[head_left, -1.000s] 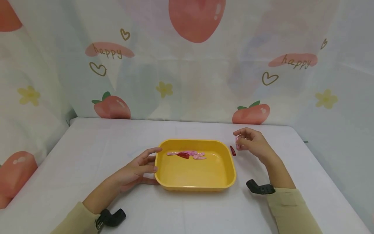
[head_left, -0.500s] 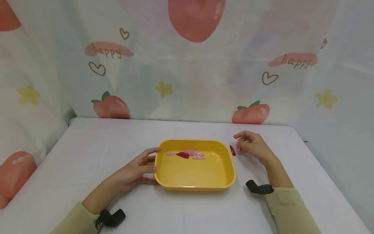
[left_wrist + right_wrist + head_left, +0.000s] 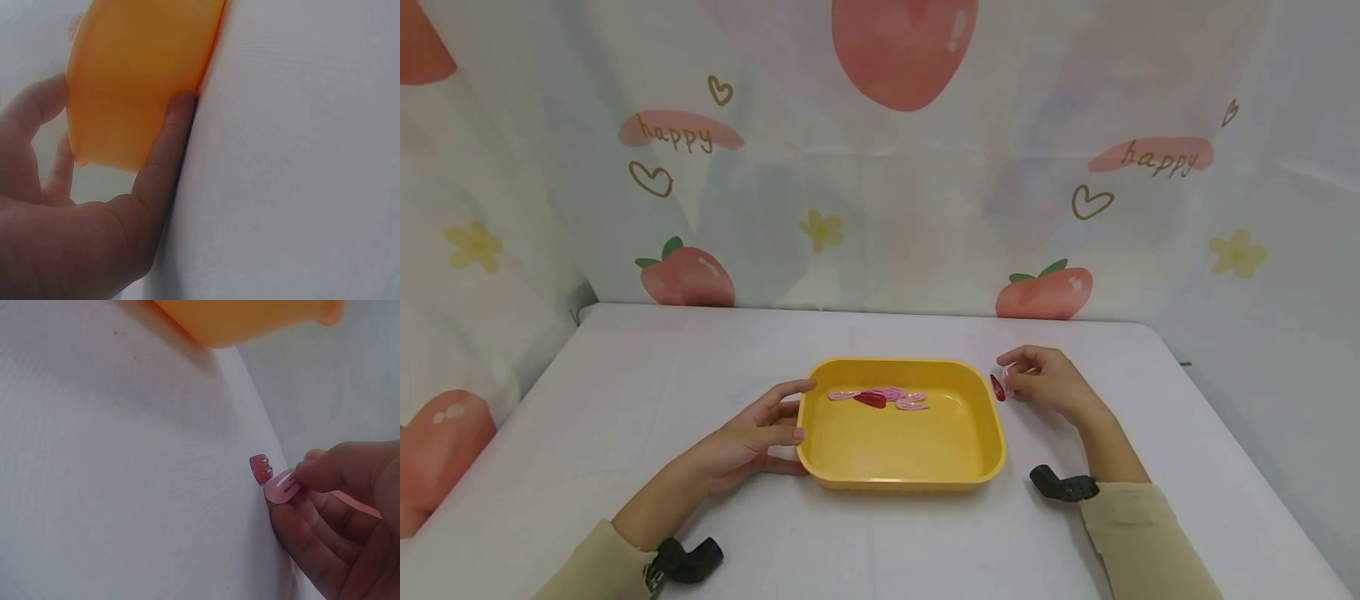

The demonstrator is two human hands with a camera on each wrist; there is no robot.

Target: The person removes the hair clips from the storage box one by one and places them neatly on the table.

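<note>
My left hand [image 3: 741, 437] rests against the left side of a yellow tray [image 3: 898, 483]. Its fingers are spread along the rim and outer wall, as the left wrist view also shows. Right of the tray, my right hand [image 3: 1048, 383] pinches a pink snap hair clip [image 3: 282, 487] between thumb and finger, low over the table. A dark red hair clip [image 3: 997, 387] lies just left of those fingertips, close to the tray's wall; whether the two clips touch cannot be told. Inside the tray, near its back wall, lie several pink hair clips [image 3: 912, 406] and a red one [image 3: 871, 400].
A white cloth covers the table [image 3: 880, 542]. Behind it hangs a printed curtain [image 3: 910, 192] with fruit, flowers and hearts. Each wrist carries a black camera mount [image 3: 1063, 485].
My right hand has lowered slightly toward the table with the pink hair clip, nearing the red clip there. My left hand and the tray have stayed put.
</note>
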